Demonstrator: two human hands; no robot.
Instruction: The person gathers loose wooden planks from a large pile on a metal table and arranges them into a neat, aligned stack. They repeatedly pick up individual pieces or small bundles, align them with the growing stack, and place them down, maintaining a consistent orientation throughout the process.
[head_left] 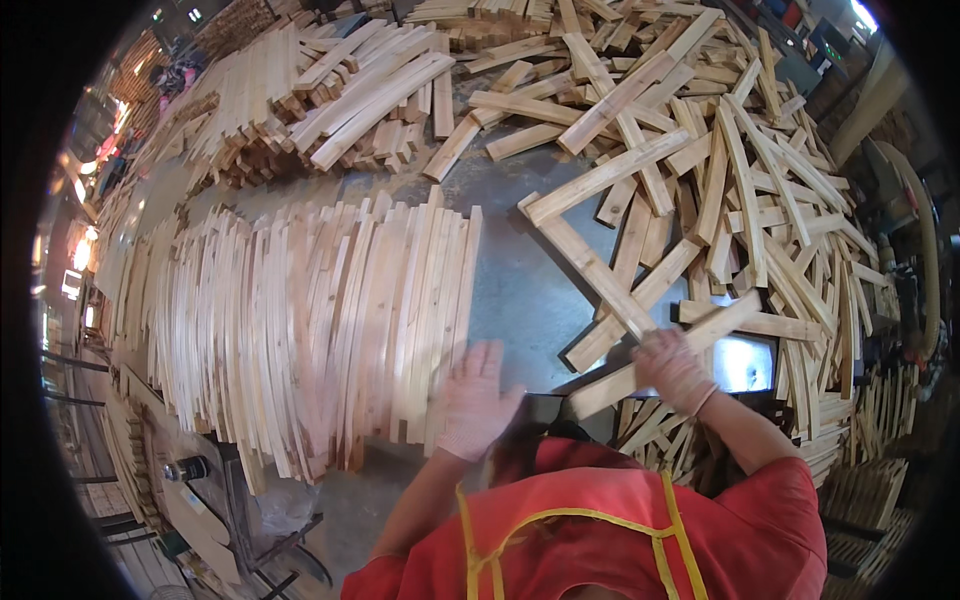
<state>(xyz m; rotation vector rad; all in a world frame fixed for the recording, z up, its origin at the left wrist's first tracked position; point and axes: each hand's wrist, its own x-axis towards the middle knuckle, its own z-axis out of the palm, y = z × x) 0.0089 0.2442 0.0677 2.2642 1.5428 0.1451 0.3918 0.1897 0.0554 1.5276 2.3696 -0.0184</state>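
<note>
My right hand (675, 371), in a pale thin glove, is closed around a short wooden slat (728, 318) at the table's near edge. The slat slants from lower left to upper right, and both its ends stick out past my fingers. Another slat (590, 262) runs down to the same hand; whether my fingers touch it I cannot tell. My left hand (480, 398), gloved too and slightly blurred, is open with fingers stretched out. It lies beside the right end of a long row of slats (330, 330) laid side by side, holding nothing.
A loose, tangled heap of slats (740, 190) covers the table's right side. Stacked slats (375, 95) stand at the back left. Bare grey metal tabletop (510, 290) shows between row and heap. More slats (865, 500) are piled at lower right. A dark can (185, 468) sits at lower left.
</note>
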